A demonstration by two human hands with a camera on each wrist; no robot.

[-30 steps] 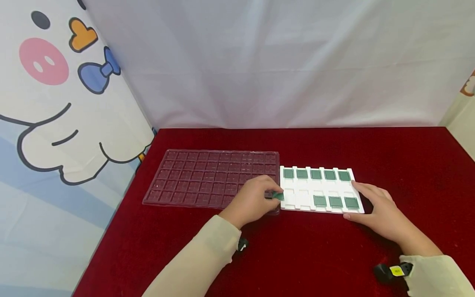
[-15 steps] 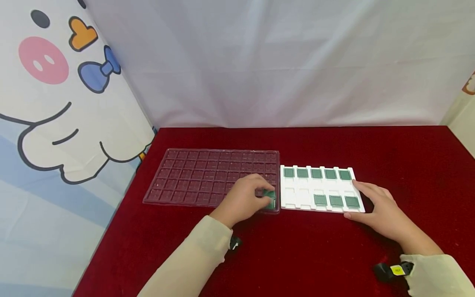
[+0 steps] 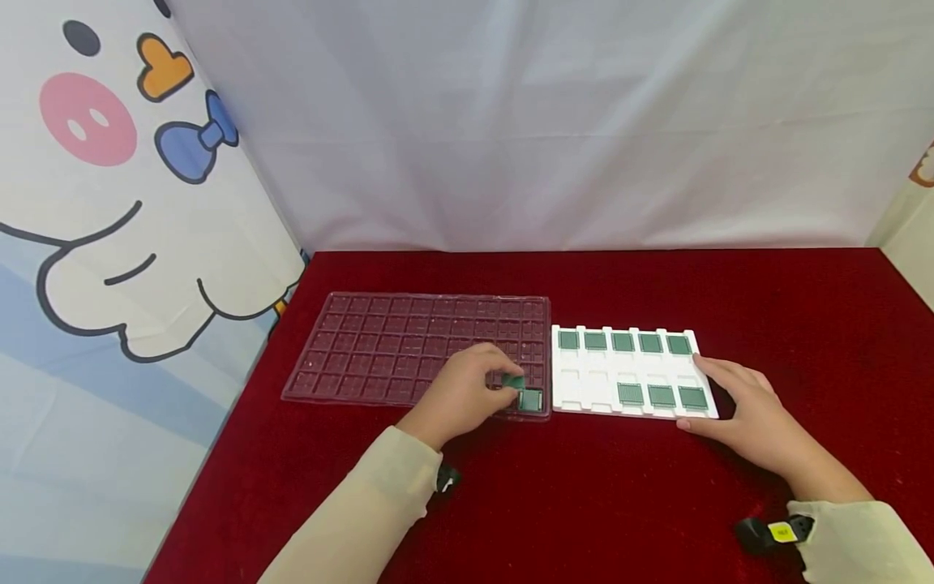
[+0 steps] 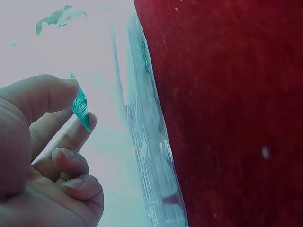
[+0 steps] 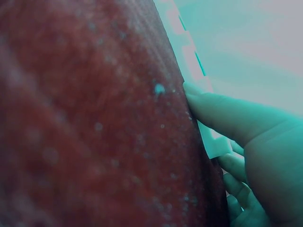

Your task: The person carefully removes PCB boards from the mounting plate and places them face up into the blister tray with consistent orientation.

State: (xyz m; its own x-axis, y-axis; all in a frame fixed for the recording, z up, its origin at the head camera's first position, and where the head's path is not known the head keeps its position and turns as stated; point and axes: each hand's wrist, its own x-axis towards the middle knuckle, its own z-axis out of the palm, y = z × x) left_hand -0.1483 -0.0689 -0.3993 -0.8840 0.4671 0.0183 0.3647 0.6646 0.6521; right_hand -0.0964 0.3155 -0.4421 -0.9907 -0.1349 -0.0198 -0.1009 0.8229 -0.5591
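Note:
My left hand (image 3: 461,392) pinches a small square green circuit board (image 3: 514,380) between thumb and fingertips. It hovers above the near right part of a clear plastic tray (image 3: 438,295) divided into many cells. In the left wrist view the held board (image 4: 81,108) is tilted and seen nearly edge-on. Another green board (image 3: 530,400) lies in the tray's near right corner cell. My right hand (image 3: 759,422) touches the right end of a white tray (image 3: 594,378), its thumb at the near edge and its index finger at the side. Several green boards sit in the white tray's two rows.
The two trays stand side by side on a table with a red cloth (image 3: 584,495). A pale curtain (image 3: 554,130) hangs behind, and a cartoon-printed curtain (image 3: 95,243) runs along the left. In the white tray's near row, the two leftmost slots hold no board.
My left hand has moved left with its board, from the white tray's border over the clear tray. The board in the corner cell has come into full view. My right hand stays put.

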